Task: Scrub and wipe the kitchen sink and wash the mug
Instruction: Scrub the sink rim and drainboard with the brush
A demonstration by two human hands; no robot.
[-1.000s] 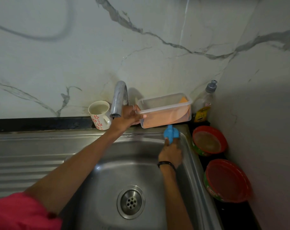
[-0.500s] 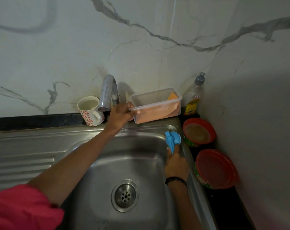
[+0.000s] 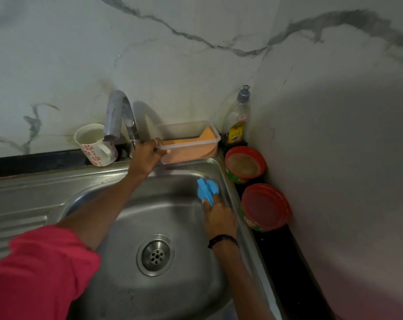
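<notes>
Head view: we see the right hand [image 3: 220, 218] gripping a blue scrubber [image 3: 207, 188], fingers curled round its lower end, pressing it against the far right wall of the steel sink [image 3: 117, 285], just under the rim. The left hand [image 3: 147, 155] reaches across the basin, fingers curled over something at the base of the tap [image 3: 118, 116], touching the corner of a clear plastic box [image 3: 189, 140] with an orange cloth inside; we cannot tell exactly what it holds. The mug [image 3: 95, 144], white with red flowers, stands upright on the ledge left of the tap. The drain [image 3: 156, 255] sits mid-basin. A soap bottle [image 3: 238, 118] and two red-lidded tubs [image 3: 265, 206] stand along the right counter.
</notes>
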